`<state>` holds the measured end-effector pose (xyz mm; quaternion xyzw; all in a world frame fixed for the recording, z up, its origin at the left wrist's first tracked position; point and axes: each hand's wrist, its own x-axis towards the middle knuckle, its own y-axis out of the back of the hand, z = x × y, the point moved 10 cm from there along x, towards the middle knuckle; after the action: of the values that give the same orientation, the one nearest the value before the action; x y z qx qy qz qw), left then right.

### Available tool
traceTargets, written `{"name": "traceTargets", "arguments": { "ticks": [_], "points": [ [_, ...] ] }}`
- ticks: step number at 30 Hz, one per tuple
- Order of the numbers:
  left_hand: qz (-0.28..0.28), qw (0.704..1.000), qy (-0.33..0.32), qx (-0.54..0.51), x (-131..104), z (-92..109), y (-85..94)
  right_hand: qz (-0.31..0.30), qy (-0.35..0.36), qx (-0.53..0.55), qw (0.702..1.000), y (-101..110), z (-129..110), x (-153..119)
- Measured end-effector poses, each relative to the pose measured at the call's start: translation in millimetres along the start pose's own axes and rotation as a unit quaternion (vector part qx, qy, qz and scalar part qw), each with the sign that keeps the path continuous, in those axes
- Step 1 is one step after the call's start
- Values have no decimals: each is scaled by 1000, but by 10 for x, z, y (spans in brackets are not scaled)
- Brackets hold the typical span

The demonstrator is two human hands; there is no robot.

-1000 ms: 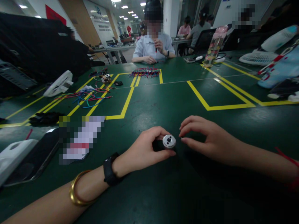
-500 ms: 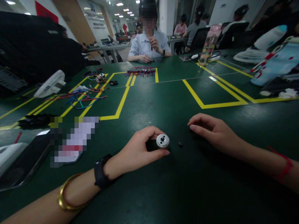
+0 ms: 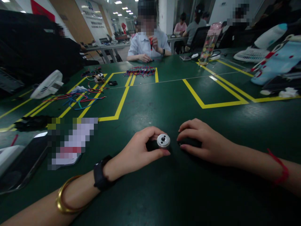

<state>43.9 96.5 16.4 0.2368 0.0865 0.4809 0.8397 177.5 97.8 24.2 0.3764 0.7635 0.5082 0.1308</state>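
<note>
My left hand (image 3: 141, 150) grips a small round silver motor (image 3: 163, 140) that stands on the green table (image 3: 164, 103), its black body hidden in my fingers. My right hand (image 3: 202, 142) lies just right of the motor, palm down. Its curled fingertips press on the table a few centimetres from the motor's face. Whatever is under those fingertips is hidden. I wear a black watch and a gold bangle on the left wrist and a red string on the right.
A dark phone (image 3: 25, 163) lies at the left edge, with a white fan (image 3: 47, 84) and loose coloured wires (image 3: 80, 99) behind it. Yellow tape lines (image 3: 202, 105) mark boxes. A person (image 3: 148, 44) sits opposite behind a wire bundle (image 3: 140, 71). A fan and bags crowd the right.
My right hand drew back to the right, baring a tiny black piece on the table, then came back over that spot beside the motor. My left hand kept its hold.
</note>
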Motion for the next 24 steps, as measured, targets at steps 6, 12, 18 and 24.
{"name": "traceTargets", "arguments": {
  "ticks": [6, 12, 18, 24],
  "points": [
    [2, 1000, 2, 12, 5, -13, 2, 74, 4, 87, 993, 262, -188, 157],
    [21, 1000, 9, 18, -3, -67, 13, 93, 47, 108, 989, 279, -483, 344],
    [17, 1000, 0, 11, -3, -32, 10, 82, 29, 123, 989, 232, -410, 308],
    [0, 1000, -8, -7, 10, 5, -5, 69, -67, 110, 989, 223, 1, 60]
  ]
}}
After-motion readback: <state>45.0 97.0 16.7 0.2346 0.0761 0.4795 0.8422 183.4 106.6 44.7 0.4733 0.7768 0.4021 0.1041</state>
